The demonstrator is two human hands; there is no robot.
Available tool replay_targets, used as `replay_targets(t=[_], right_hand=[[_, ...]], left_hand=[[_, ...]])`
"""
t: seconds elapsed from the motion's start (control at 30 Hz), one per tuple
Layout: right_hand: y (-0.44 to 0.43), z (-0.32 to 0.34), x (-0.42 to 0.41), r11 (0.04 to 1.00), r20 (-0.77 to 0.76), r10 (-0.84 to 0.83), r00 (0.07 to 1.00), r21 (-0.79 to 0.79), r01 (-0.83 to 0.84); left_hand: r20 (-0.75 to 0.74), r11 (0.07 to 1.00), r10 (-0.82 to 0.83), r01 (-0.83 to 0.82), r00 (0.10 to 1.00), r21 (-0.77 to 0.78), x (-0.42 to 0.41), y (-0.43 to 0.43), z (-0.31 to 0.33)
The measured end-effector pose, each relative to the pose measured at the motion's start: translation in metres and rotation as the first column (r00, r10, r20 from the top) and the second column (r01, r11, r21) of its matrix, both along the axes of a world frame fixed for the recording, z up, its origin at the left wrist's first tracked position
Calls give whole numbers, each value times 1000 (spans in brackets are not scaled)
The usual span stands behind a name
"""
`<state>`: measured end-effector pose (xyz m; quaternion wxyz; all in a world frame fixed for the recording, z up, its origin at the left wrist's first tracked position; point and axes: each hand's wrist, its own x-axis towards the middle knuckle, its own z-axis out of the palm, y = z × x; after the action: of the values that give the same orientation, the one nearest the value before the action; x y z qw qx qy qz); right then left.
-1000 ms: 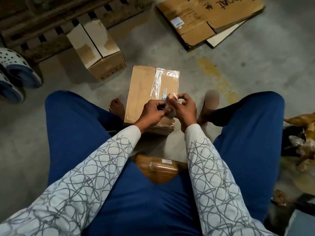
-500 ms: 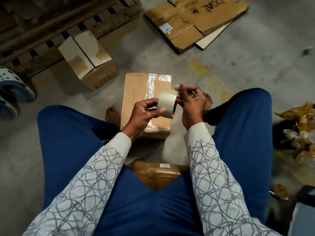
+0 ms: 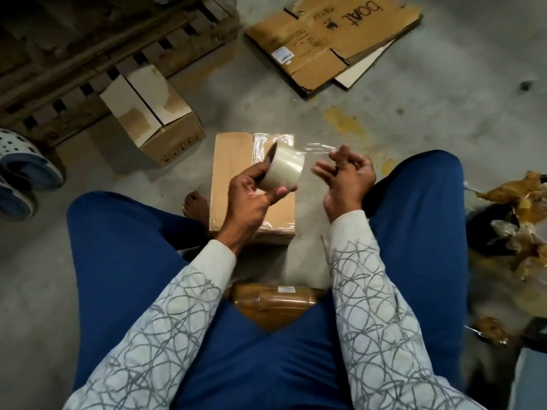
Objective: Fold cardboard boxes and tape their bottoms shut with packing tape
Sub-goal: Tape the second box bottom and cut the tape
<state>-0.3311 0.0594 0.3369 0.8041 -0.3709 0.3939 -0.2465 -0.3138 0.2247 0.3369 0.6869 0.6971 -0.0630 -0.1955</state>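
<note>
As film stretches, roll: glossy, left hand grip curled round it.
Right hand: pinches clear film end.
Box: brown cardboard, shiny seam.

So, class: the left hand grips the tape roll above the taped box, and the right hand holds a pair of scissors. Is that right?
Not quite. There are no scissors: the right hand pinches the end of a clear tape strip drawn from the tape roll. The left hand does grip the roll above the taped box, as the head view shows.
</note>
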Motion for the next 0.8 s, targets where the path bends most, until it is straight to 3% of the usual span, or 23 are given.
replay_targets(t=[0.13, 0.3, 0.47, 0.57, 0.67, 0.8], right_hand=[[-16, 8, 3, 969, 128, 43, 991, 234, -73], [-7, 7, 4, 924, 271, 254, 929, 215, -315], [11, 5, 5, 826, 406, 344, 847, 298, -479], [19, 4, 5, 811, 398, 375, 837, 298, -504], [20, 1, 5, 825, 366, 375, 852, 286, -486], [17, 2, 5, 863, 330, 354, 875, 247, -442]], left_hand=[[5, 997, -69, 69, 998, 45, 10, 17, 11], [23, 996, -50, 48, 998, 72, 27, 27, 14], [-223, 995, -73, 55, 972, -86, 23, 22, 10], [-316, 1000, -29, 26, 948, -14, 22, 15, 9], [-365, 998, -33, 14, 930, -54, 26, 13, 12], [-213, 998, -1, -11, 977, -54, 28, 19, 15]])
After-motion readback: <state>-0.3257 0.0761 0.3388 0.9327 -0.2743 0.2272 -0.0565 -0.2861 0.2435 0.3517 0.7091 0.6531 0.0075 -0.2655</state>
